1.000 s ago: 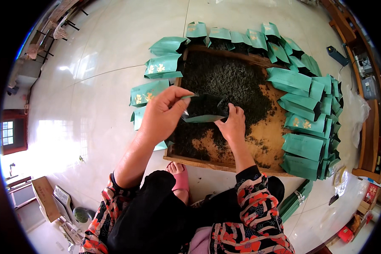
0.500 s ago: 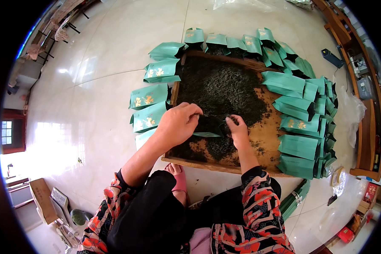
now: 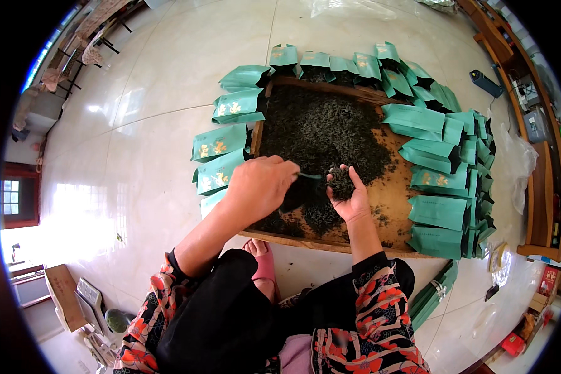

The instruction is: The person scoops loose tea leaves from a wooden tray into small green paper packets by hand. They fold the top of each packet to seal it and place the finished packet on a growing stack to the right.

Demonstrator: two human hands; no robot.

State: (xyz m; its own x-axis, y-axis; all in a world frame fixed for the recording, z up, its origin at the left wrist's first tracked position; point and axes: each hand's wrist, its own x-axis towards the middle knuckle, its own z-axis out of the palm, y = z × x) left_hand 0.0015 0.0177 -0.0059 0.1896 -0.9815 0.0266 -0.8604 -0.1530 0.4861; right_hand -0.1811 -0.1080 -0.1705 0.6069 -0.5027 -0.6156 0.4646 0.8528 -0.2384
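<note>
A shallow wooden tray (image 3: 389, 215) in front of me holds a wide heap of dark, dry loose tea leaves (image 3: 330, 128). My left hand (image 3: 262, 187) is closed over the tray's near left part, its fingers pinching a green bag (image 3: 309, 176). Only a thin strip of the bag's edge shows; its body is hidden by the hand or lost against the dark leaves. Just right of that edge, my right hand (image 3: 356, 201) is turned palm up and cupped around a handful of tea leaves (image 3: 341, 184).
Green bags (image 3: 439, 215) stand in rows along the tray's right side; others line its far (image 3: 316, 59) and left (image 3: 220, 143) edges. A bundle of flat green bags (image 3: 435, 288) lies on the floor at the near right. Wooden furniture (image 3: 539, 187) stands farther right.
My right hand has turned palm up, and a heaped handful of tea leaves now shows in it. My left hand has shifted slightly, and less of the bag's green edge shows.
</note>
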